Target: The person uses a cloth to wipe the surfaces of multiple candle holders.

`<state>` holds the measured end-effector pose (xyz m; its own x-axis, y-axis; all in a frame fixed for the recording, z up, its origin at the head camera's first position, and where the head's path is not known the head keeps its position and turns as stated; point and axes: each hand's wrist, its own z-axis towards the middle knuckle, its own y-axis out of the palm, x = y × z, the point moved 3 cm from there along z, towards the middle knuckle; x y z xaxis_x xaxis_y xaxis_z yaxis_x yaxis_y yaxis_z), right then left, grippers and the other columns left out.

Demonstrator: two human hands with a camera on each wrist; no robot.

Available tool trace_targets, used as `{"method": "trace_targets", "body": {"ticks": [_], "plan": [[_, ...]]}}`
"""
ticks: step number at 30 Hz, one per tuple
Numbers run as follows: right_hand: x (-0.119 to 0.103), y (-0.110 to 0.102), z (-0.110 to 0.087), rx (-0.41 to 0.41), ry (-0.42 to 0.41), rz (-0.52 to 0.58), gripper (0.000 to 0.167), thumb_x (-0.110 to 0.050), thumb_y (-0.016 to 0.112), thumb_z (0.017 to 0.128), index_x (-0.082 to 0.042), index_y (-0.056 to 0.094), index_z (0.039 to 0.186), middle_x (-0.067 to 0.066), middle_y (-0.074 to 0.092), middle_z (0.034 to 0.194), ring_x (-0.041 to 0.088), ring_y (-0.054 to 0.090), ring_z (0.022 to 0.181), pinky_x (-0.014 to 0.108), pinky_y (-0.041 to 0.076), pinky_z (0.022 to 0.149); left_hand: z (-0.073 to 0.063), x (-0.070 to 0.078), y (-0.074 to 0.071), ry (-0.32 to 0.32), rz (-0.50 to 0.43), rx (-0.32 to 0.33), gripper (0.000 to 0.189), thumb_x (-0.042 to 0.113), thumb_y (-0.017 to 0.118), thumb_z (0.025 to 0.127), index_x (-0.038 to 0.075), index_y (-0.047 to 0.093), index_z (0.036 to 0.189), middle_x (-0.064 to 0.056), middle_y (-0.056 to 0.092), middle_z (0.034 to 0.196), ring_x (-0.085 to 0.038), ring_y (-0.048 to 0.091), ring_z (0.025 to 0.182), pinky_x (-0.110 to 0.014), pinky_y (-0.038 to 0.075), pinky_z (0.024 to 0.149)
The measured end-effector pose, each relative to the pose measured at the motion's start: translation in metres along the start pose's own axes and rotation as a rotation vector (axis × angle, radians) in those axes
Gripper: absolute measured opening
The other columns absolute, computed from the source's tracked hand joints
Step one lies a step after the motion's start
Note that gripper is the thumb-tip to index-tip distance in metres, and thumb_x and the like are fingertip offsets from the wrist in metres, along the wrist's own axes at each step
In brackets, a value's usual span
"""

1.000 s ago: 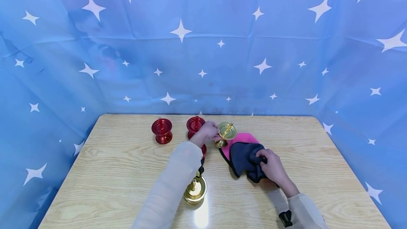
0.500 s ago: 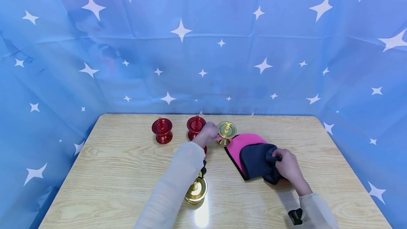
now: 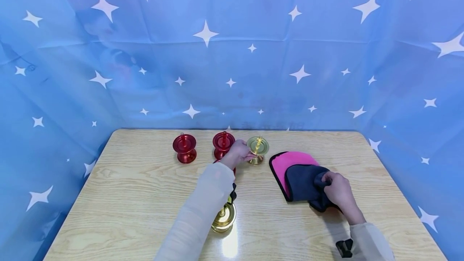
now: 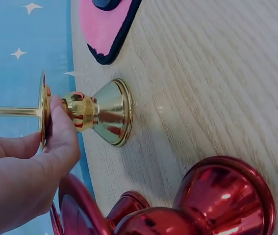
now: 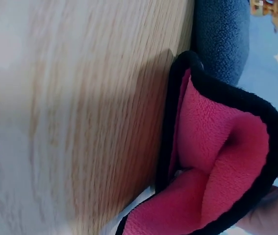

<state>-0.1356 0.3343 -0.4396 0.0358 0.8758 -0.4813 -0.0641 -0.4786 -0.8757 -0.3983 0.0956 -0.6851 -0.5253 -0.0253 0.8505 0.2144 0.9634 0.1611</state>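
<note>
At the back of the table, my left hand (image 3: pixel 240 152) pinches the dish rim of a gold candle holder (image 3: pixel 257 147). In the left wrist view the thumb and fingers grip that dish, and the flared base (image 4: pixel 112 115) stands at the tabletop. My right hand (image 3: pixel 339 190) grips a bunched corner of a cloth (image 3: pixel 302 182), dark blue on one face and pink on the other, with black edging. The cloth lies right of the candle holder, apart from it. Folded pink fabric (image 5: pixel 217 147) fills much of the right wrist view, hiding most of the fingers.
Two red candle holders (image 3: pixel 185 145) (image 3: pixel 223 142) stand at the back left and back middle. A third red one (image 4: pixel 222 196) is mostly behind my left forearm in the head view. Another gold candle holder (image 3: pixel 223 218) stands nearer the front. A blue starred curtain (image 3: pixel 232 51) surrounds the table.
My right hand has drawn the cloth to the right, away from the gold candle holder. The candle holder has gone from tilted to more upright, with my left hand still at its rim.
</note>
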Motion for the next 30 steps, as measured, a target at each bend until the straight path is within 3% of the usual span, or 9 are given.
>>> {"method": "trace_targets", "body": {"ticks": [4,7,11,14,15,18,22,25,30], "plan": [[-0.001,0.0,-0.001,0.009,-0.01,-0.005,0.02,0.01,0.049,0.059,0.001,0.058,0.074,0.015,0.057,0.073,0.032,0.052,0.069,0.04,0.042,0.06,-0.061,0.029,0.01,0.055,0.022,-0.037,0.035,-0.01,0.038,0.083,0.001,0.044,0.116,-0.015,0.06,0.093,-0.025,0.066,0.073,-0.035,0.054,0.057],[-0.001,0.0,-0.001,0.01,-0.015,-0.009,0.02,0.01,0.049,0.059,0.0,0.058,0.074,0.014,0.056,0.072,0.032,0.051,0.068,0.04,0.042,0.06,-0.15,0.073,0.024,0.065,0.088,-0.002,0.04,-0.011,0.035,0.085,-0.002,0.042,0.123,-0.017,0.055,0.107,-0.026,0.062,0.087,-0.037,0.053,0.068],[-0.001,0.001,-0.001,0.01,-0.02,-0.013,0.02,0.011,0.05,0.059,0.0,0.058,0.074,0.013,0.056,0.072,0.031,0.051,0.068,0.04,0.042,0.06,-0.238,0.117,0.036,0.091,0.129,0.012,0.033,-0.004,0.035,0.092,-0.006,0.041,0.124,-0.02,0.052,0.11,-0.03,0.055,0.098,-0.04,0.049,0.082],[-0.002,0.001,0.0,0.009,-0.02,-0.013,0.02,0.011,0.05,0.059,0.0,0.058,0.074,0.014,0.056,0.072,0.031,0.051,0.068,0.04,0.042,0.06,-0.255,0.128,0.037,0.088,0.107,-0.019,0.032,0.001,0.037,0.094,-0.007,0.041,0.125,-0.021,0.052,0.11,-0.031,0.052,0.101,-0.041,0.047,0.086],[-0.002,0.001,0.0,0.008,-0.019,-0.012,0.021,0.011,0.05,0.06,0.0,0.058,0.075,0.014,0.056,0.073,0.031,0.051,0.068,0.04,0.042,0.061,-0.267,0.136,0.04,0.052,0.122,0.002,0.035,0.0,0.035,0.095,-0.008,0.036,0.129,-0.023,0.049,0.116,-0.033,0.049,0.107,-0.044,0.043,0.091],[-0.002,0.001,-0.001,0.003,-0.022,-0.012,0.021,0.011,0.05,0.06,0.0,0.058,0.075,0.014,0.056,0.073,0.031,0.05,0.068,0.04,0.042,0.061,-0.264,0.137,0.038,0.065,0.175,0.03,0.031,-0.005,0.037,0.091,-0.009,0.04,0.121,-0.02,0.048,0.111,-0.029,0.05,0.098,-0.039,0.046,0.083],[-0.002,0.001,0.0,-0.006,-0.024,-0.017,0.021,0.011,0.049,0.06,0.0,0.058,0.075,0.013,0.056,0.073,0.03,0.05,0.069,0.039,0.041,0.061,-0.208,0.124,0.022,0.097,0.267,0.062,0.04,0.0,0.046,0.087,-0.009,0.037,0.125,-0.014,0.044,0.12,-0.022,0.048,0.101,-0.04,0.047,0.079],[-0.002,0.001,0.0,-0.01,-0.024,-0.02,0.021,0.011,0.049,0.06,0.0,0.058,0.076,0.012,0.056,0.073,0.03,0.05,0.07,0.04,0.041,0.062,-0.195,0.139,0.013,0.106,0.28,0.039,0.055,0.006,0.056,0.087,-0.004,0.032,0.136,-0.013,0.04,0.134,-0.025,0.045,0.115,-0.045,0.045,0.087],[-0.002,0.001,0.001,-0.021,-0.022,-0.019,0.02,0.011,0.049,0.061,0.001,0.058,0.076,0.012,0.055,0.073,0.031,0.05,0.07,0.039,0.041,0.062,-0.284,0.208,0.012,0.15,0.276,0.013,0.04,0.003,0.05,0.091,-0.005,0.043,0.129,-0.019,0.045,0.13,-0.031,0.045,0.116,-0.041,0.04,0.096]]}}
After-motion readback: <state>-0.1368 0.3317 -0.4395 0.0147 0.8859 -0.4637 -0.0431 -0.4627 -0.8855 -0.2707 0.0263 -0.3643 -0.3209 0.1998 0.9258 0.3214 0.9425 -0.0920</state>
